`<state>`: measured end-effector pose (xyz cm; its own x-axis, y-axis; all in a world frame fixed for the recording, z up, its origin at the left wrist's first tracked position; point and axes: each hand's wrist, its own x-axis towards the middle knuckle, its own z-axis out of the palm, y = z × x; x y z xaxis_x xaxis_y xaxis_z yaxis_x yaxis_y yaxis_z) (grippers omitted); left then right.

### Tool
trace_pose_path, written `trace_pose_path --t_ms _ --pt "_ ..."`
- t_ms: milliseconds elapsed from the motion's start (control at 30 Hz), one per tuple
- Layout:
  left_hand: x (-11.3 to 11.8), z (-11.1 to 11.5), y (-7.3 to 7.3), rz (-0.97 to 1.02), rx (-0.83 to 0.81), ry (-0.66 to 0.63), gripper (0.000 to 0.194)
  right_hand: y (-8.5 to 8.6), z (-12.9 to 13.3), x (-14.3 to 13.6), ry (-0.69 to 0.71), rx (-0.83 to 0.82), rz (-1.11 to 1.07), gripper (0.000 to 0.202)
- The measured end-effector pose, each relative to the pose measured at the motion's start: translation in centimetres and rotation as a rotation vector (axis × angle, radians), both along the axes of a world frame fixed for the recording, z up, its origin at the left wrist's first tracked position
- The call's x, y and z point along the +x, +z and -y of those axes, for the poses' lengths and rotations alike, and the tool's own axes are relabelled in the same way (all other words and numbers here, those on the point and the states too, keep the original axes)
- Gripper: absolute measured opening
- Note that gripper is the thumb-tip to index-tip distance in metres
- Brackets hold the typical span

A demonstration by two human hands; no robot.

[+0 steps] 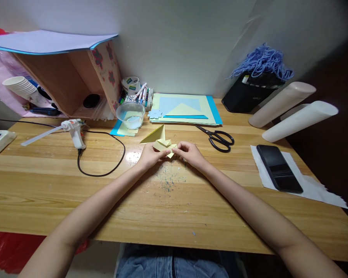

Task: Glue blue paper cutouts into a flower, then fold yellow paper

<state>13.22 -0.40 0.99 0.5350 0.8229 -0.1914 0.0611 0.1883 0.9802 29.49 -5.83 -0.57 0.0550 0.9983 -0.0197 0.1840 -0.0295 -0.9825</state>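
Between my two hands is a small folded piece of pale yellow paper [163, 144], held just above the middle of the table. My left hand [151, 155] grips its left side, thumb along the lower edge. On the right, the thumb and fingertips of my right hand [190, 153] pinch its corner. The fingers partly cover the folds. Right behind my left hand stands a larger folded yellow paper triangle [158, 135]. Black-handled scissors [217, 138] lie beyond my right hand, blades pointing left.
A stack of coloured paper [214, 110] lies at the back beside a clear plastic bowl [130, 115] and markers [142, 94]. To the left are a glue gun [75, 133] with its looping cord and a cardboard box [104, 73]. A phone [278, 168] and paper rolls [300, 120] sit right.
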Motion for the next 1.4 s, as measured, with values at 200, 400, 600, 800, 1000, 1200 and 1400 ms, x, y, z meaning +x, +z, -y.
trace_pose_path --t_ms 200,400,600,800,1000,1200,1400 --pt "-0.10 0.01 0.16 0.023 -0.040 -0.041 0.034 0.24 0.21 -0.11 0.029 0.015 0.034 0.031" --pt "-0.12 -0.05 0.02 0.006 0.011 -0.037 0.032 0.05 0.49 -0.45 -0.011 0.052 0.070 0.031" --pt "-0.21 -0.63 -0.03 -0.040 -0.032 -0.085 0.032 -0.14 0.55 -0.56 -0.041 0.094 0.149 0.033" --pt "0.03 -0.46 0.12 0.001 -0.077 -0.057 0.031 -0.07 0.56 -0.61 -0.009 0.084 0.095 0.032" --pt "0.25 -0.07 0.04 0.027 -0.077 0.016 0.034 0.14 0.62 -0.67 0.017 0.054 0.078 0.033" --pt "0.31 -0.03 -0.44 0.004 -0.089 0.038 0.039 -0.13 0.67 -0.78 -0.037 0.097 0.142 0.030" --pt "0.29 0.05 -0.55 0.035 -0.065 0.047 0.036 0.02 0.70 -0.71 0.018 0.057 0.122 0.031"
